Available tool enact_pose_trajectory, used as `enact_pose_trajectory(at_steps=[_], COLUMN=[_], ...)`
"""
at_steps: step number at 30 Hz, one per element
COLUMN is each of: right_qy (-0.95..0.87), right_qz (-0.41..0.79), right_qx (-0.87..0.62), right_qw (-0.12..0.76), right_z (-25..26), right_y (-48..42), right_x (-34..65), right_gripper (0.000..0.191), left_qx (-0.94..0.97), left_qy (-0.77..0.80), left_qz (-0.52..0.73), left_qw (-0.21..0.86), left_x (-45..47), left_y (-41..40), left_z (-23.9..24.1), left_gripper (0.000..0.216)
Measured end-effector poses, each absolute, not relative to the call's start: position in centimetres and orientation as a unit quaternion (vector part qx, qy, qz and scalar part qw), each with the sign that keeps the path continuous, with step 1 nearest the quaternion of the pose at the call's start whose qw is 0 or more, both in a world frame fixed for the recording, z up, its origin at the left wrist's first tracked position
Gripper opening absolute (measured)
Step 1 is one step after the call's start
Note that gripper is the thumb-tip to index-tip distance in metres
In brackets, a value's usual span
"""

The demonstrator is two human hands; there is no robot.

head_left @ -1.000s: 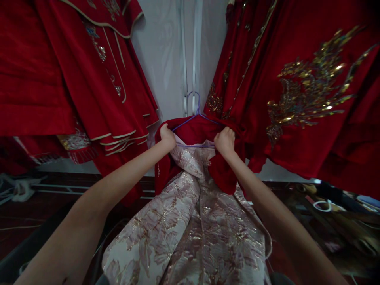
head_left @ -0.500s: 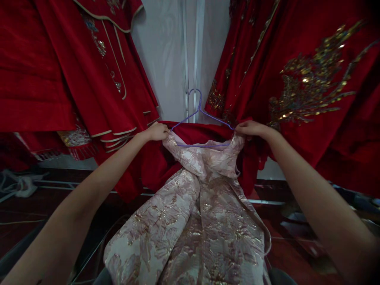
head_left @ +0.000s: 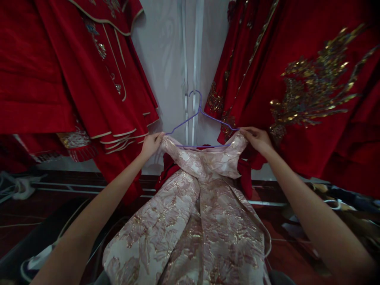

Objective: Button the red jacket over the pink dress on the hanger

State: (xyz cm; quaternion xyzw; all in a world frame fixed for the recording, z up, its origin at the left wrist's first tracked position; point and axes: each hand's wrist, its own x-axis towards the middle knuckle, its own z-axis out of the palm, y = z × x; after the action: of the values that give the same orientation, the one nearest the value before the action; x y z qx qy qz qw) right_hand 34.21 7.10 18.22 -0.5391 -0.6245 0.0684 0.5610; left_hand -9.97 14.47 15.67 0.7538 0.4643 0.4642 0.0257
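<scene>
A pale pink and gold brocade dress [head_left: 204,206] hangs down in front of me, its skirt spreading toward the bottom of the view. Inside its neckline is a purple wire hanger [head_left: 199,111], the hook pointing up. My left hand [head_left: 152,144] pinches the dress's left shoulder by the hanger's end. At the opposite shoulder, my right hand [head_left: 255,137] is closed on the strap beside the other hanger tip. Part of a red garment [head_left: 170,168] shows behind the bodice.
Red garments with trim [head_left: 118,79] hang on the left. To the right hangs a red garment with gold sequin embroidery [head_left: 314,87]. A pale wall [head_left: 160,51] with vertical metal poles stands between them. Low rails [head_left: 71,188] and assorted items lie near the dark red floor.
The red cloth behind the dress's neckline has dropped, baring more of the wall under the hanger. Both hands have shifted slightly outward and down, still at the dress's shoulders.
</scene>
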Motion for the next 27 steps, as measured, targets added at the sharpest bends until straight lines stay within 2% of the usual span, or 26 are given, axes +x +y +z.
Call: enact_pose_trajectory(at_steps=[3,5,8,10,13,15,21,27], right_qy=[-0.544,-0.5,-0.509,-0.587,-0.698,-0.724,-0.715,-0.475], right_qz=[0.055,0.083,0.157,0.21,0.249,0.234,0.108,0.028], right_qx=[-0.565,-0.609,-0.647,-0.615,-0.535,-0.51,-0.489,-0.656], right_qw=[0.617,0.61,0.545,0.483,0.405,0.4,0.487,0.586], right_z=[15.9,13.7,10.6,9.6,10.1,11.3,13.9,10.3], right_y=[7.2,7.1,6.2,5.3,3.7,2.9,2.8,5.2], right_x=[34.7,35.0,34.5,33.2,30.1,27.8,25.8,32.2], right_gripper=[0.032,0.03,0.021,0.018,0.021,0.021,0.023,0.026], left_qx=[0.742,0.758,0.805,0.838,0.882,0.899,0.907,0.887], left_qy=[0.531,0.542,0.502,0.451,0.344,0.279,0.252,0.252], left_qz=[0.409,0.361,0.313,0.298,0.318,0.338,0.338,0.384], left_qw=[0.01,0.023,0.052,0.068,0.048,0.025,0.006,0.048], left_x=[-11.8,-12.6,-11.9,-10.1,-6.0,-3.1,2.3,2.2], left_y=[13.9,13.0,11.3,10.1,8.8,8.6,11.1,11.0], left_z=[13.5,12.2,11.6,12.1,13.8,14.8,13.7,11.9], left_gripper=[0.048,0.047,0.045,0.044,0.038,0.034,0.033,0.031])
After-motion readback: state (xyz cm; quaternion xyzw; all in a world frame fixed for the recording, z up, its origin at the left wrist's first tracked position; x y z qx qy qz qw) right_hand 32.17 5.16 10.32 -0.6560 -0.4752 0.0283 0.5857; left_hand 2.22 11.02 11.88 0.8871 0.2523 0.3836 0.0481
